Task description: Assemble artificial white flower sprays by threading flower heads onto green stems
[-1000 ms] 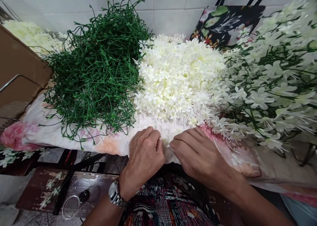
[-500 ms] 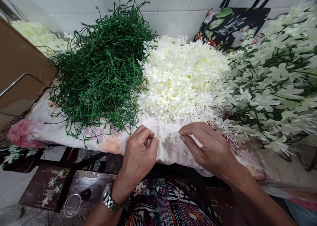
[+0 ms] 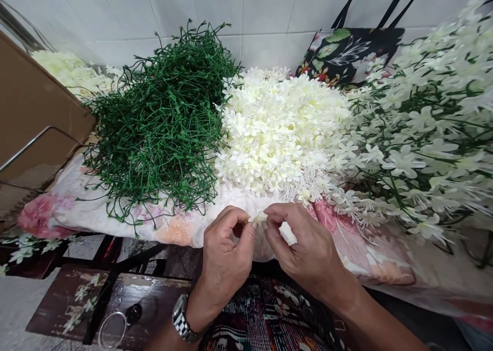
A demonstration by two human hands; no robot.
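Flower [image 3: 258,218] (white) sits between left grip [image 3: 228,246] and right grip [image 3: 308,246].

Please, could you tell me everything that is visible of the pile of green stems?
The pile of green stems is a loose, tangled mound of thin, curving, plastic-looking strands, many with small branching tips. It lies on the floral cloth, its right edge meeting the heap of white blossoms. Stray strands reach toward the cloth's front edge. Whether it touches the tiled wall behind is unclear.
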